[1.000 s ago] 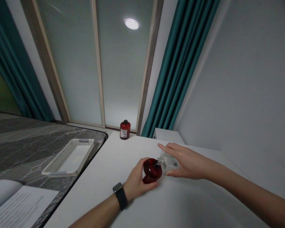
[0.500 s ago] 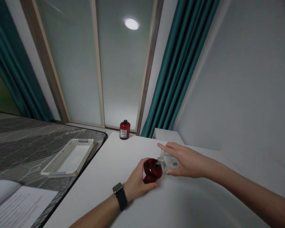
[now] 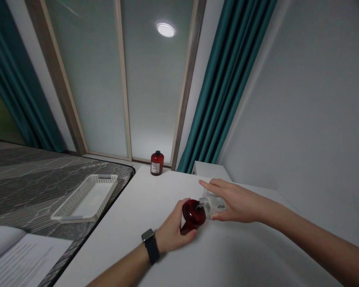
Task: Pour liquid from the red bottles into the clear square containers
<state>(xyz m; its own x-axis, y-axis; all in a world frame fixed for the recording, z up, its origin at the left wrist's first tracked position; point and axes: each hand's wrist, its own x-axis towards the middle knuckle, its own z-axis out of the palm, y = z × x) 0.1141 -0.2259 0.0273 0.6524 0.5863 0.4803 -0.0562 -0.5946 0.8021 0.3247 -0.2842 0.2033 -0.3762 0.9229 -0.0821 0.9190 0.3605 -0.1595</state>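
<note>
Two hands work low on the white tabletop (image 3: 131, 223): left hand (image 3: 172, 233) clamped around a tilted red bottle (image 3: 193, 214), now raised slightly; right hand (image 3: 237, 201) still grips the clear bottle (image 3: 213, 205) touching its neck.

Beyond the hands, at the far edge of the white table (image 3: 131, 223), a small red bottle (image 3: 157, 163) with a black cap stands upright against the window frame (image 3: 184, 99). Well to the left of the hands a white basket (image 3: 85, 198) lies on a grey marbled surface (image 3: 32, 179), and nearer, at the lower left, printed paper (image 3: 20, 261). Teal curtains (image 3: 224, 87) hang behind, and a round lamp (image 3: 166, 30) glows above.
</note>
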